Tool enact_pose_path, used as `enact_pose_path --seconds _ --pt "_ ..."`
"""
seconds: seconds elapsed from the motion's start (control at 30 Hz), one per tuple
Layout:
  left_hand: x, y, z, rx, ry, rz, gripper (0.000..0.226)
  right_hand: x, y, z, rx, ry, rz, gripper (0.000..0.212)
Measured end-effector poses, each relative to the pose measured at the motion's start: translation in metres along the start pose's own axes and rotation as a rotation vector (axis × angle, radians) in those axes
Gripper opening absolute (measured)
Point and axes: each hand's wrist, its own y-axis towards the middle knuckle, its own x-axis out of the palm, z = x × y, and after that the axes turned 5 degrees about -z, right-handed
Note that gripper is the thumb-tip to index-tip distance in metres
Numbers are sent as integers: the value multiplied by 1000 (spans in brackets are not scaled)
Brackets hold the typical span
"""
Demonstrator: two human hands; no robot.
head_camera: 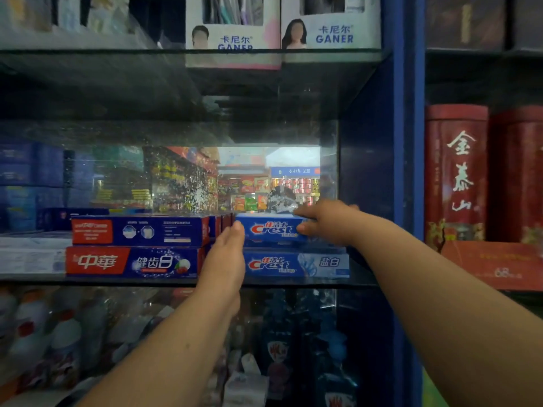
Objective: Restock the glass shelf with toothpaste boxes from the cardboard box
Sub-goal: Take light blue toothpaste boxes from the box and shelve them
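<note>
A blue Crest toothpaste box (271, 229) lies on top of another Crest box (296, 264) at the right end of the glass shelf (147, 282). My right hand (326, 220) grips the upper box's right end, thumb in front and fingers over the top. My left hand (226, 254) is flat with its fingertips against the same box's left end. To the left lie two stacked red-and-blue toothpaste boxes (135, 248). The cardboard box is out of view.
A mirror backs the shelf. A blue upright (408, 142) bounds it on the right, with red tins (455, 171) beyond. White GANER boxes (235, 24) stand on the glass shelf above. Bottles (58, 333) fill the shelf below.
</note>
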Motion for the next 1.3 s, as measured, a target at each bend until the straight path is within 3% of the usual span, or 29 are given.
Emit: enact_pose_path --seconds 0.17,0.33,0.4,0.5,0.67,0.77,0.9,1.03,1.2,1.3 --pt "-6 15 3 -128 -17 34 51 20 9 -11 17 -92 -2 47" --pt "-9 37 3 -193 -55 -21 49 36 13 1 16 -92 219 53" --pt "-8 42 5 -224 -48 -31 52 41 10 7 40 52 360 57" --pt "-8 51 5 -250 -55 -25 60 51 7 13 165 572 502 59" --pt "-8 58 2 -277 -53 -36 76 68 7 13 413 1253 363 70" --pt "-11 63 -3 -275 -41 -65 79 63 7 17 494 1445 286 64" --pt "-12 64 -1 -281 -35 -87 89 63 12 25 533 1523 253 85" --pt "-8 71 4 -305 35 -71 122 63 13 26 515 1518 177 123" --pt "-9 89 -3 -354 65 -87 145 59 14 33 505 1543 136 104" --pt "-5 92 -7 -315 123 -129 134 60 15 33 491 1531 100 110"
